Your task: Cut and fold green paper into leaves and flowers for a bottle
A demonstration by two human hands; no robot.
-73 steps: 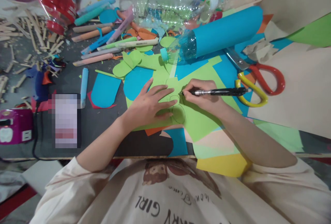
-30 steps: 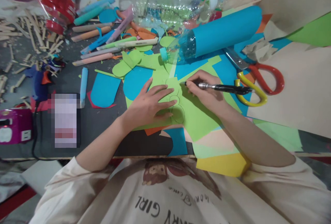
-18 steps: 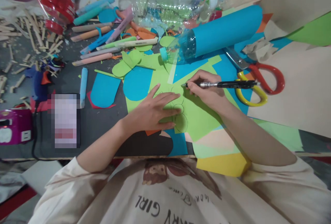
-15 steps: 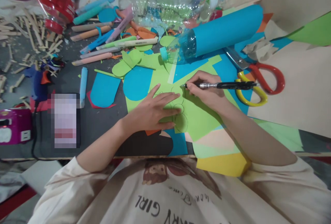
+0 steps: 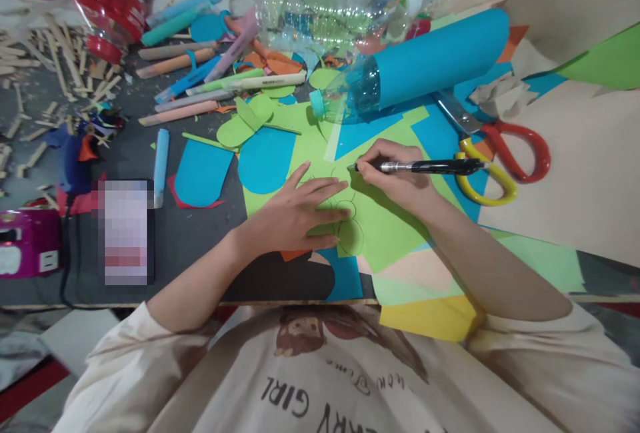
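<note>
A light green sheet of paper [image 5: 390, 226] lies in front of me with thin round outlines drawn on it. My left hand [image 5: 305, 210] rests flat on the sheet, fingers spread, covering part of the drawing. In my right hand [image 5: 395, 170] is a black pen [image 5: 435, 166], its tip at the paper just right of my left fingertips. Beyond both hands a plastic bottle wrapped in blue paper [image 5: 440, 60] lies on its side, its teal cap pointing left. Scissors [image 5: 467, 123] with one red and one yellow handle lie to the right of my right hand.
Blue cut-out shapes [image 5: 204, 173] and several markers [image 5: 180, 113] lie to the left. A phone [image 5: 126, 233], a purple box [image 5: 30, 243] and a blue glue gun [image 5: 75, 160] sit further left, near wooden sticks [image 5: 63, 53]. Clear plastic bottles [image 5: 320, 6] fill the back.
The pen tip has shifted slightly left and down on the green paper, and the pen's back end has swung a little left. My left hand stays where it was.
</note>
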